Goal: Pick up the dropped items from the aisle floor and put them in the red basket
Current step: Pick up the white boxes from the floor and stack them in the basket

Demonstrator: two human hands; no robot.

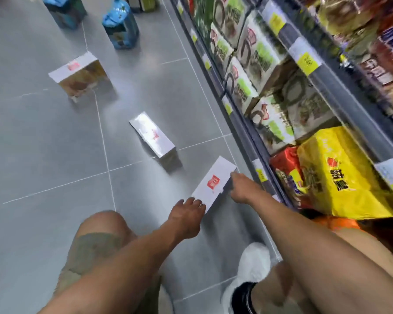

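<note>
The nearest dropped item is a white box with a red logo [213, 182], lying flat on the grey floor close to the shelf base. My left hand [186, 215] touches its near end with the fingers stretched forward. My right hand [243, 189] grips the box's right long edge, fingers curled down its side. A second white box [152, 137] lies further up the aisle. A third box with a brown picture [82, 75] stands beyond that. No red basket is clearly visible; an orange-red shape [336, 223] shows behind my right arm.
Two blue-topped packs [120, 23] [64, 10] stand at the far end of the floor. Shelves [322, 71] run along the right, holding green-and-white cartons [256, 55] and a yellow bag [340, 175] at the bottom. I crouch; my white shoe [254, 266] is near the shelf base.
</note>
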